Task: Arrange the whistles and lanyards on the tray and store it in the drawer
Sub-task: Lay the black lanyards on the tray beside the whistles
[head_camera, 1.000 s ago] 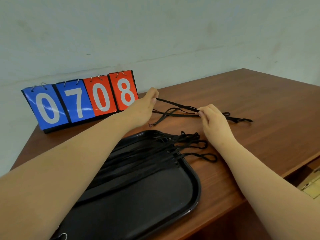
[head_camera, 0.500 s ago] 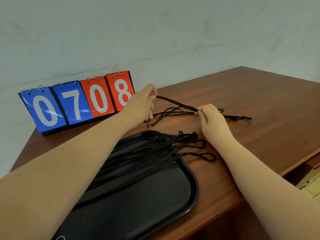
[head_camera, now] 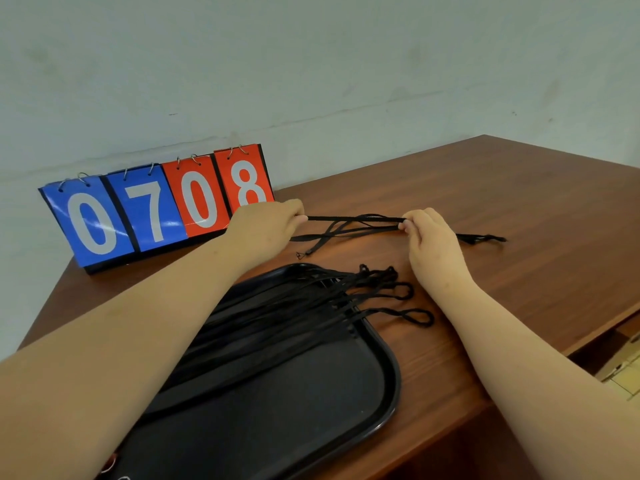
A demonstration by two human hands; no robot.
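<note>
The brown wooden counter (head_camera: 519, 209) carries a black plastic tray (head_camera: 311, 420) with a raised rim. Beyond the tray's far left corner a flip scoreboard (head_camera: 156, 209) stands against the wall. Its two blue cards read 0 and 7 and its two red cards read 0 and 8, in white digits, all hung on metal rings. A bundle of black lanyards (head_camera: 277, 317) lies lengthwise in the tray, flat straps side by side, their thin cord loops spilling over the tray's far right rim onto the wood. Both forearms reach across the tray. Just past its far edge the left hand (head_camera: 266, 226) and right hand (head_camera: 433, 244) sit knuckles-up, the fingers of each pinching one more black lanyard (head_camera: 353, 225), pulled straight between them above the counter. Its slack strands sag to the wood, and one end trails past the right hand, away from the tray.
</note>
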